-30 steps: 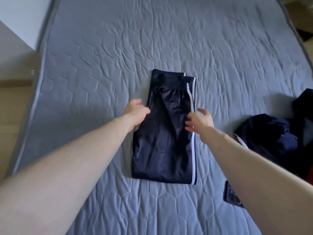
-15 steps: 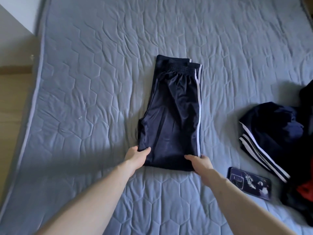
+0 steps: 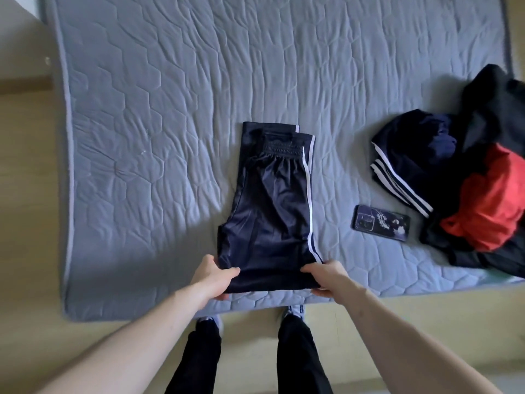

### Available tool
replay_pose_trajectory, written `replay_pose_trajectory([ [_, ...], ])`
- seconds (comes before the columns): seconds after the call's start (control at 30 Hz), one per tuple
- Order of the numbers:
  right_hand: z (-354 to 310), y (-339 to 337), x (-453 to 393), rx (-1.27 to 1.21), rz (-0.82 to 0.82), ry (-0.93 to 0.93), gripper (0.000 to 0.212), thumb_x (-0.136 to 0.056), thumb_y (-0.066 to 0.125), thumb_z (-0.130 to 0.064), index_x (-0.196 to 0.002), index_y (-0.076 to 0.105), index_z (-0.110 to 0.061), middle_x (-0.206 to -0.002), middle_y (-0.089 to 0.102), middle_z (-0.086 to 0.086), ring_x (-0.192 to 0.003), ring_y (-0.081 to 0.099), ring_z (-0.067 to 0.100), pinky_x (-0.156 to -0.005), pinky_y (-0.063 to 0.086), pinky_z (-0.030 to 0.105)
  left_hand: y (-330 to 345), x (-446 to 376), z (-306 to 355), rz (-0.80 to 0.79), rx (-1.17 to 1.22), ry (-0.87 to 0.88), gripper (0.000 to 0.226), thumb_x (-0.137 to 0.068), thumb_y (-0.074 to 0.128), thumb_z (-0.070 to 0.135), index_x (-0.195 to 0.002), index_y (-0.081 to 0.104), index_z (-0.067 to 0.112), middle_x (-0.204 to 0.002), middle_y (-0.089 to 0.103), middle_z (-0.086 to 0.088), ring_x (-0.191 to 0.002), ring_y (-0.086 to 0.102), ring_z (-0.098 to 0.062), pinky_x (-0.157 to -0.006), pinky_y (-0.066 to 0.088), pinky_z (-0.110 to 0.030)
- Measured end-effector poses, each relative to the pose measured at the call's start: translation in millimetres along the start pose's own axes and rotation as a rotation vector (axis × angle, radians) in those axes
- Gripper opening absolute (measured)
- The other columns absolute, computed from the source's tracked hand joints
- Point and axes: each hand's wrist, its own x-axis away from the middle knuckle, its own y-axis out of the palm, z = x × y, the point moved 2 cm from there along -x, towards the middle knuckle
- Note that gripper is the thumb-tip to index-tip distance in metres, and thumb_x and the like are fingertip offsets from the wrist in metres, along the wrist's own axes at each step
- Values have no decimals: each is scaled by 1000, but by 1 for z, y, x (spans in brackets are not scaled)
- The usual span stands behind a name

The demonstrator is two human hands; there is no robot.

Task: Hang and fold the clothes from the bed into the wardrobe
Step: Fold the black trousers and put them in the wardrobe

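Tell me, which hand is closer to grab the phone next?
The right hand. The phone lies on the mattress to the right of the folded pants, on that hand's side. The left hand would cross over.

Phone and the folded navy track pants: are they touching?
Apart. The head view shows bare grey mattress between the phone and the track pants.

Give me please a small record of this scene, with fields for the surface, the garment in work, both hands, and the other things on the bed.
surface: grey quilted mattress
garment in work: navy trousers with white side stripe, folded, lying flat
left hand: grips the near left corner of the trousers
right hand: grips the near right corner
other things: phone; pile of dark and red clothes at right
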Motion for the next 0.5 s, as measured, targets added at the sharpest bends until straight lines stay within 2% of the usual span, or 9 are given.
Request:
replay_pose_trajectory([
  [0.07, -8, -7, 14, -36, 41, -29, 23, -77, 81, -24, -84, 67, -7, -76, 66, 10, -57, 65, 23, -42, 49, 21, -13, 11, 8, 20, -7, 54, 51, -86, 73, 44, -121, 42, 22, -107, 58, 7, -51, 70, -18, -44, 49, -22],
  [0.13, -31, -15, 26, -133, 79, -94, 20, -80, 78, -23, -85, 67, -7, -71, 68, 12, -46, 64, 20, -41, 48, 21, -28, 15, 31, 46, 71, 112, 51, -85, 73, 44, -122, 43, 27, -105, 57, 9, -51, 72, -19, -42, 49, -20],
  [0.2, -64, -23, 36, -257, 103, -173, 15, -83, 73, -22, -86, 67, -8, -64, 70, 10, -43, 65, 17, -42, 50, 23, -40, 10, 66, 60, 226, 168, 44, -84, 75, 38, -118, 50, 26, -109, 62, -1, -54, 74, -24, -43, 52, -23],
  [0.3, -124, -36, 41, -410, 141, -275, 10, -87, 68, -23, -85, 63, -14, -73, 70, 7, -45, 66, 15, -44, 52, 24, -54, -10, 132, 44, 498, 220, 27, -88, 73, 23, -107, 54, 23, -105, 72, -17, -58, 75, -26, -42, 53, -28],
  [0.4, -177, -47, 33, -511, 164, -333, 9, -89, 65, -23, -92, 64, -14, -84, 72, 11, -53, 69, 18, -50, 56, 28, -66, -36, 190, 24, 594, 281, 12, -93, 67, 21, -101, 57, 21, -102, 75, -15, -62, 76, -22, -44, 54, -28],
  [0.5, -216, -50, 21, -550, 184, -369, 24, -90, 68, -34, -92, 66, -11, -84, 76, 10, -63, 75, 19, -51, 59, 30, -73, -58, 227, 22, 644, 290, 5, -97, 60, 22, -101, 58, 20, -104, 73, -11, -60, 75, -17, -46, 55, -29],
])
